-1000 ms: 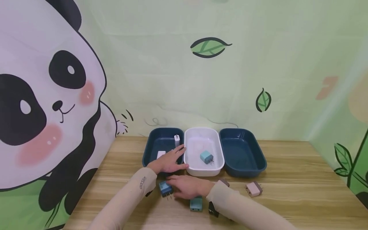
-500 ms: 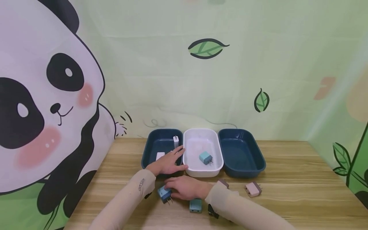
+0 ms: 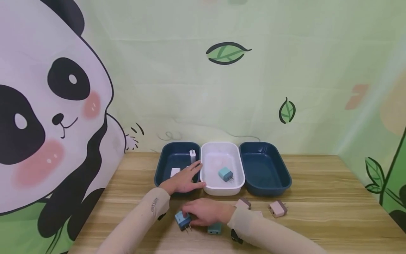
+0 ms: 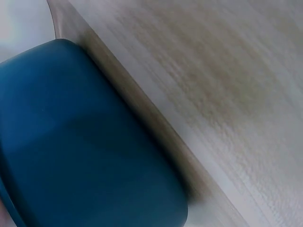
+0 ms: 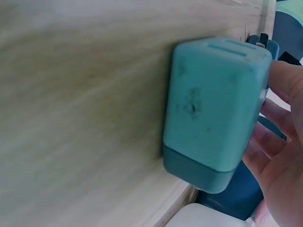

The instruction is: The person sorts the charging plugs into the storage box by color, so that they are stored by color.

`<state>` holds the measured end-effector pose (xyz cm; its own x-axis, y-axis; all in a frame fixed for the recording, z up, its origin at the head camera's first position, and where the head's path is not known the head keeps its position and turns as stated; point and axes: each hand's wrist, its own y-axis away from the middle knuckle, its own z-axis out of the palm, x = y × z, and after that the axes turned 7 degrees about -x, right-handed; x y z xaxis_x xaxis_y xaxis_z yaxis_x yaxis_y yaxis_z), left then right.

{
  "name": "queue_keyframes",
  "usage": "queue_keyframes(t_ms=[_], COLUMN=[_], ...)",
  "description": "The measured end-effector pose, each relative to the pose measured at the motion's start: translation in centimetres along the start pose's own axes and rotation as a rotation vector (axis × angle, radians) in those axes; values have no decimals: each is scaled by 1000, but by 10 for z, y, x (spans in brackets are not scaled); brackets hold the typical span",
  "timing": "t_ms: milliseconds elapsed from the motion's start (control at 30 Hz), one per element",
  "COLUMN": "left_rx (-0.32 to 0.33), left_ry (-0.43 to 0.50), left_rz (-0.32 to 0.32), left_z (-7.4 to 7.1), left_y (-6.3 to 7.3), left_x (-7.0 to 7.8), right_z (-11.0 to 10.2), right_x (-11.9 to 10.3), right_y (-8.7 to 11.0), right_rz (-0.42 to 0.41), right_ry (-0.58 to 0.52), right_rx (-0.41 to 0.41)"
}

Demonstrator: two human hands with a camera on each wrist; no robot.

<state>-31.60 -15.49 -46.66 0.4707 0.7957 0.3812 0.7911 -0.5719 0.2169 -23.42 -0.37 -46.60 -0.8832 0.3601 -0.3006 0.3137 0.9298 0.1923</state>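
Observation:
My right hand (image 3: pixel 207 211) is low over the table in front of the trays. Its index finger and thumb pinch a blue USB charger plug (image 3: pixel 183 221), whose metal prongs point toward me. Below this hand lies a teal charger plug (image 3: pixel 214 229), large in the right wrist view, where the fingers sit behind it. My left hand (image 3: pixel 184 180) spreads its fingers over the front of the left dark blue tray (image 3: pixel 161 160), thumb at the white tray's rim. White charger plugs (image 3: pixel 192 155) lie in that tray, partly hidden by this hand.
The white tray (image 3: pixel 222 190) holds a light teal charger plug (image 3: pixel 226 174). To its right stands another dark blue tray (image 3: pixel 266 169). Pink charger plugs (image 3: pixel 278 209) lie on the table in front, one (image 3: pixel 243 203) partly behind my right sleeve. A panda-print backdrop (image 3: pixel 190 70) rises behind.
My right hand and the blue charger plug have shifted slightly toward me, and the plug has turned a little. The left hand keeps its place at the tray; the whole view drifted slightly.

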Motion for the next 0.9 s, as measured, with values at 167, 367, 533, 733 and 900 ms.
queue_keyframes(t_ms=[167,367,533,733,900], left_rx=[-4,9,8,9,0], left_ry=[5,7,4,3,9], left_rz=[-23,-15,-9,-19,-24], left_z=[1,2,3,2,2], left_y=[0,0,0,-1,-2], left_x=[-1,-2,-1,-1,0], right_z=[1,6,8,-2,-12], right_x=[-4,-5,-11,-19,-15], right_y=[4,9,19,40,59], right_rz=[4,-32,-64,-63,-35], right_ry=[-10,11,18,0,-26], right_rx=[-18,-7,18,86,133])
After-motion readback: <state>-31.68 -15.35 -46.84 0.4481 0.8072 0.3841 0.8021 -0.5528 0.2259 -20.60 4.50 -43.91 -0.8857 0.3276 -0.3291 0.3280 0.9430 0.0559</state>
